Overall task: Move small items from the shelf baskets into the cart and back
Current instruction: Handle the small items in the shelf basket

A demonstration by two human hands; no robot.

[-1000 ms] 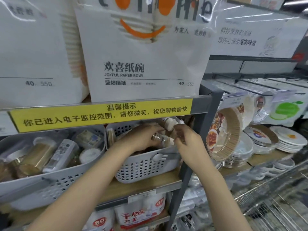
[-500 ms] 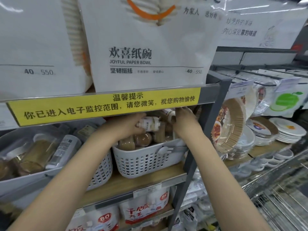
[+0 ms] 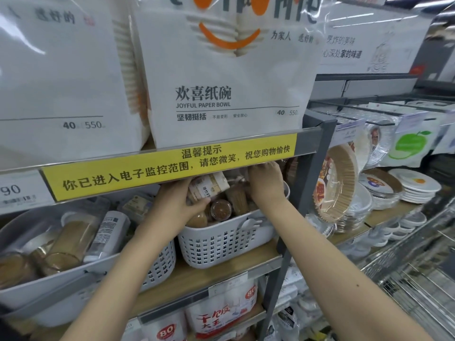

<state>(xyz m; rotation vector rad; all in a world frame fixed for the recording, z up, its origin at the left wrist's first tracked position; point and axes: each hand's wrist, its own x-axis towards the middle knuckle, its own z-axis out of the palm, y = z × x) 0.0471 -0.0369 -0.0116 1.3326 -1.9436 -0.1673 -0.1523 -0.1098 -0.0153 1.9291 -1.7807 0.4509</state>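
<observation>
Basket [image 3: 221, 242] under yellow sign [image 3: 170, 168], hands inside.

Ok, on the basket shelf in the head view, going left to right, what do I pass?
Large grey tub of clear containers → left hand holding a labelled bottle → white slotted basket → right hand reaching into it → grey shelf post → brown paper liners → stacked white plates.
</observation>
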